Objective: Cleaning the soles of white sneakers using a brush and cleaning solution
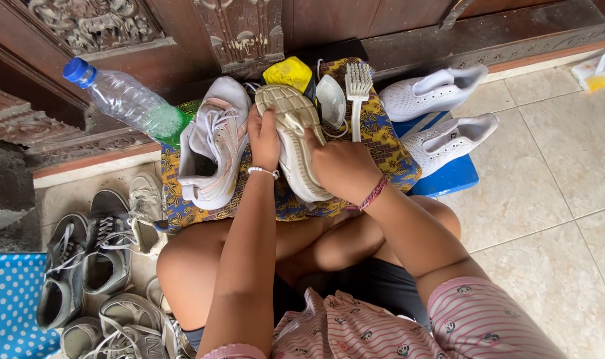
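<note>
1 pale sneaker (296,143) lies sole-up on a patterned blue-and-yellow cloth (382,143), its worn, ridged tread facing up, toe pointing away.

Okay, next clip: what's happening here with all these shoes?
A person sits cross-legged on the floor with a patterned cloth spread in front of them. Both hands are on a white sneaker turned sole-up: the left hand steadies it, the right hand presses on its sole. Its partner sneaker, a scrub brush and a plastic bottle lie close by. Grey shoes are piled at the left.
</note>
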